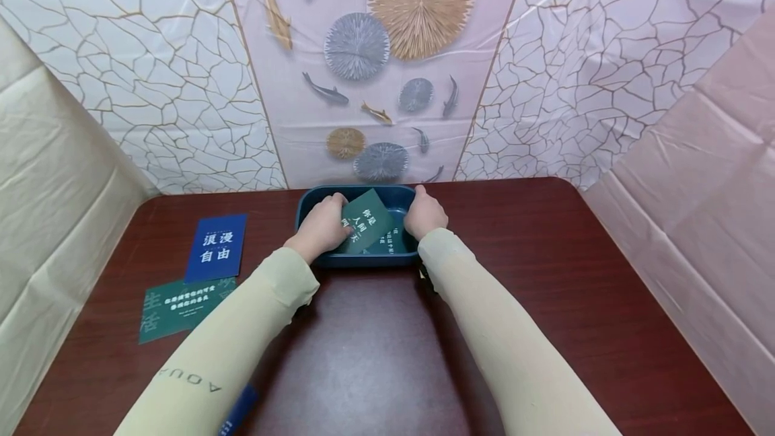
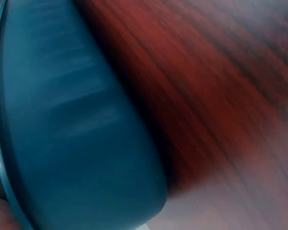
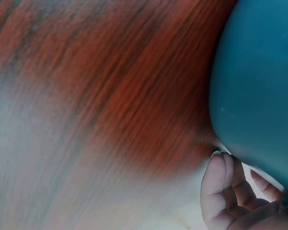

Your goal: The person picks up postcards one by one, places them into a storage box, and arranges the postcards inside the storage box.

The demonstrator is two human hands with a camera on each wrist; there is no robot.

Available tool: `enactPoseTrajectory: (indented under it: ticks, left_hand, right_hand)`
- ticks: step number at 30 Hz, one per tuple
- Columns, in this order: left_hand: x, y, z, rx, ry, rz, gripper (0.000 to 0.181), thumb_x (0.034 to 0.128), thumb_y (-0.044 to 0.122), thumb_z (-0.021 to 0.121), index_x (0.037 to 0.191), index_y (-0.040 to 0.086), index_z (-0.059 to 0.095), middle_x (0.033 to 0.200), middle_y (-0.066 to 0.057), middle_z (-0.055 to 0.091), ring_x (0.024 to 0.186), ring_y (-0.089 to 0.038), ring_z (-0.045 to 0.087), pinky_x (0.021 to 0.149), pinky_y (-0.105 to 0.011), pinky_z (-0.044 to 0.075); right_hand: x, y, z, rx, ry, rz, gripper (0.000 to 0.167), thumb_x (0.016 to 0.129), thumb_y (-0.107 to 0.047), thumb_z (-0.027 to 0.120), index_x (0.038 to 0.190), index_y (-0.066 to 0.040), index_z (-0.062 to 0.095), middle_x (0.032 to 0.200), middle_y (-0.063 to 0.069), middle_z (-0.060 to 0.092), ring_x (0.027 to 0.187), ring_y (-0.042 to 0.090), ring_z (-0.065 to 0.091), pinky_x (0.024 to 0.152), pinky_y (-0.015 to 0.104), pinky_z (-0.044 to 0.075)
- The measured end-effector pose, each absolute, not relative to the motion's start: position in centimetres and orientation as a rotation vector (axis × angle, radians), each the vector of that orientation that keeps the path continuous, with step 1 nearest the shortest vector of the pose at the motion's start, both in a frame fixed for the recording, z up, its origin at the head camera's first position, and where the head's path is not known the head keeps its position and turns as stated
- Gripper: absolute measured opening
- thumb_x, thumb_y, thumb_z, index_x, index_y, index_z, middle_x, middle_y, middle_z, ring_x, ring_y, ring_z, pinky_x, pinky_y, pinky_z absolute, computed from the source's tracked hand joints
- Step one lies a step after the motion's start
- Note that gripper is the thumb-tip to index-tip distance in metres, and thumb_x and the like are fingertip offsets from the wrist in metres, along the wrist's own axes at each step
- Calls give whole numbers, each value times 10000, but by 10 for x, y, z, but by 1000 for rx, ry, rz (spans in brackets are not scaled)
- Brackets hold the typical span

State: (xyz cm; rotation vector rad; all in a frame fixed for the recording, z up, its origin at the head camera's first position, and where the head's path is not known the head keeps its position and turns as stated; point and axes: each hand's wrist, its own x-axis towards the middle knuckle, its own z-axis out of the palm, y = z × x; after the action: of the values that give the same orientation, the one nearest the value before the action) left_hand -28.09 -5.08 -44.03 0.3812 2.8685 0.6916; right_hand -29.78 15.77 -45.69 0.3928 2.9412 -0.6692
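A dark teal tray (image 1: pixel 363 260) stands at the table's back edge, its outer wall (image 2: pixel 81 143) filling much of the left wrist view. The left hand (image 1: pixel 325 226) is at its left end and pinches a green card with white writing (image 1: pixel 375 215), tilted over the tray. Another green card (image 1: pixel 387 242) lies inside, partly covered. At the right end, the right hand (image 1: pixel 426 213) grips the rim; in the right wrist view its curled fingers (image 3: pixel 218 187) show beside the tray wall (image 3: pixel 259 96).
On the left of the table, a blue card (image 1: pixel 216 247) overlaps a green card (image 1: pixel 175 308). A blue item (image 1: pixel 239 410) shows partly beside the left sleeve at the front. Patterned cloth (image 1: pixel 375 86) hangs behind the table, and plain cloth hangs at both sides.
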Motion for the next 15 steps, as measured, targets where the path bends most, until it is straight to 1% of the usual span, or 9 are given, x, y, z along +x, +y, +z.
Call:
enactPoseTrajectory:
  ticks: [6, 12, 15]
  left_hand:
    - [-281, -49, -445, 430, 2879, 629, 542, 888, 234, 708, 1360, 70, 499, 1286, -157, 501, 1141, -334, 455, 969, -463, 401]
    - [-281, -49, -448, 443, 2844, 593, 575, 878, 213, 719, 1386, 74, 490, 1343, -139, 503, 1153, -348, 440, 975, -499, 383]
    - [-282, -48, -450, 460, 2828, 578, 573, 881, 203, 715, 1389, 66, 487, 1352, -138, 503, 1151, -340, 444, 983, -498, 380]
  right_hand:
    - [-299, 157, -457, 403, 2941, -678, 640, 918, -138, 625, 1481, -183, 324, 1260, 136, 590, 991, 308, 603, 861, 525, 488]
    - [-299, 158, -457, 397, 2934, -674, 652, 917, -131, 626, 1487, -189, 315, 1260, 137, 591, 989, 311, 605, 856, 524, 489]
    - [-298, 158, -457, 390, 2932, -673, 652, 919, -130, 623, 1490, -188, 314, 1258, 136, 594, 983, 309, 608, 853, 521, 491]
